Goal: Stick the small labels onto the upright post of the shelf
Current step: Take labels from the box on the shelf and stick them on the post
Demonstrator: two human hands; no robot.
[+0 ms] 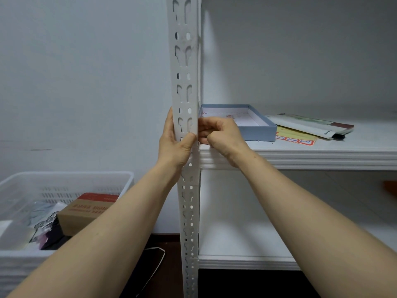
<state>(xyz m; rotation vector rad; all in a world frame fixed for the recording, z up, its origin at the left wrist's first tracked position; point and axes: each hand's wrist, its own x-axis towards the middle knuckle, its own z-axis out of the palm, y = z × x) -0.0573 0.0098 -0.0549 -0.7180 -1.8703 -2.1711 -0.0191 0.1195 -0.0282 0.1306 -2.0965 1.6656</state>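
We see left hand (175, 145) clamped round post (184, 67) at shelf (322, 155) level. Right hand (221, 134) curled at post edge; whether it pinches anything, we cannot tell. White basket (64, 175): cardboard box (86, 211), red print unreadable. Blue box (257, 132): red flecks. Label sheet (296, 137) just beside it, handwriting illegible.

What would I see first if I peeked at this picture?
The tall white post full of holes runs up the middle. The left hand grips it and the right hand curls against its edge. Behind them a shallow blue box sits on the shelf.
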